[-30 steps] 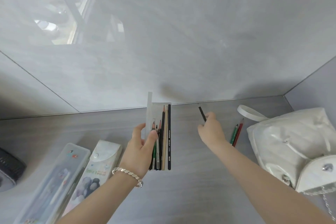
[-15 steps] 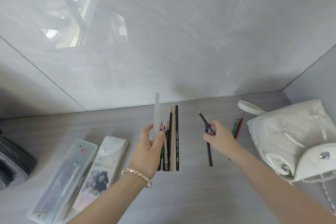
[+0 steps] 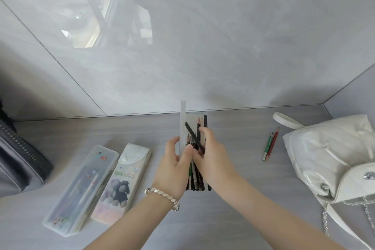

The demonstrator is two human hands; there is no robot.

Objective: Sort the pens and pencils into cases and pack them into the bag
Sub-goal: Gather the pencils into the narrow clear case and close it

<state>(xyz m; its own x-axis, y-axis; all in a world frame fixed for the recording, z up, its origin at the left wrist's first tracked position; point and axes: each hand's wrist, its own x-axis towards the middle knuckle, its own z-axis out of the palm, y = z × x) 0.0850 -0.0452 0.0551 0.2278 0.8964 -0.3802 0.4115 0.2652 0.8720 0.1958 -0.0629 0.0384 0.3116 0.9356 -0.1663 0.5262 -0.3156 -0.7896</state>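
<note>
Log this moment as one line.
phase: filling case; left hand: grips case lid; right hand: holds black pencil over case; loose: green pencil, red pencil beside white bag

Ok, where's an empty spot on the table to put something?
Bare tabletop lies between the open case and the two loose pencils, and behind the two closed cases. Crowded at the left hand, right hand and white bag.

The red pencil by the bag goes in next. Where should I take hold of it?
Probably its far end, pinched from above: the red pencil lies flat with the green pencil close along its left side, and only that end juts clear.
</note>
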